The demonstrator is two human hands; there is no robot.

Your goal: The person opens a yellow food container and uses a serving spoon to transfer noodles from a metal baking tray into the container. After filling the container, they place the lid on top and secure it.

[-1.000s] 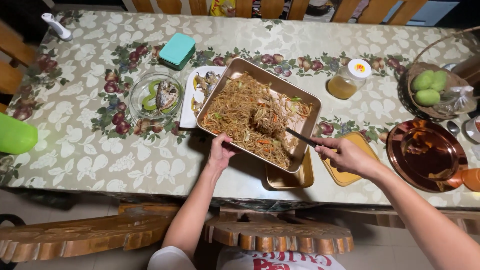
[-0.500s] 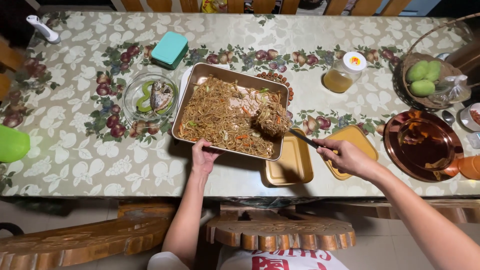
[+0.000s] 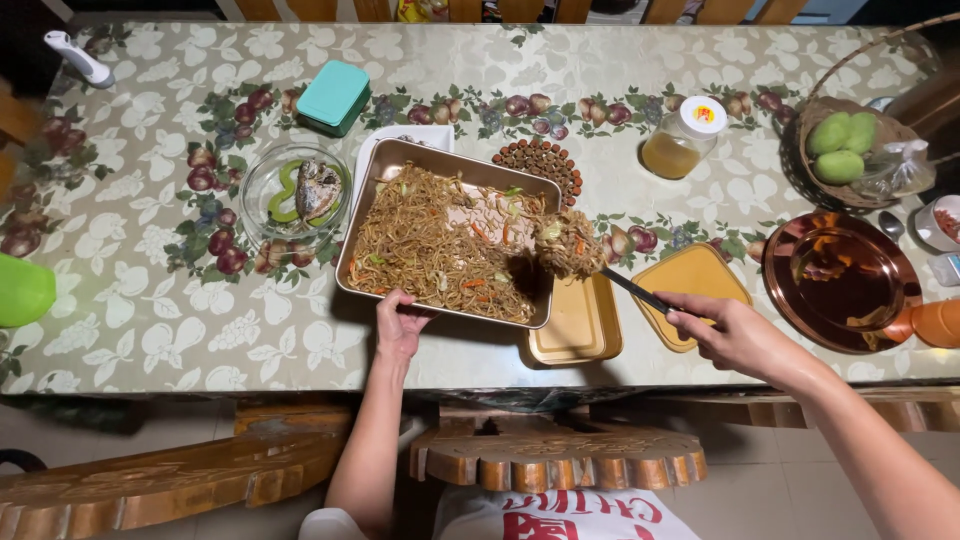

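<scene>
Head view: the left hand (image 3: 400,325) grips the near rim of the tray (image 3: 392,160), fingers curled over its edge, holding it tilted toward the box; the noodles (image 3: 430,245) fill most of the tray, just beyond this hand. The right hand (image 3: 735,335) is closed around the dark handle of a spoon (image 3: 632,290), whose far end carries a clump of noodles up and to the left of this hand, over the tray's right corner and just above the yellow box (image 3: 580,325); the box sits open between the 2 hands, empty as far as I can tell; its lid (image 3: 695,285) lies just beyond the right hand.

Risks, as I judge them: the clump hangs loose, so strands could slide off onto the cloth (image 3: 150,300) beside the box; the tray is held by 1 hand only, so a slip could tip it; the glass bowl (image 3: 262,200) to the left hand's far left stands close to the tray.
</scene>
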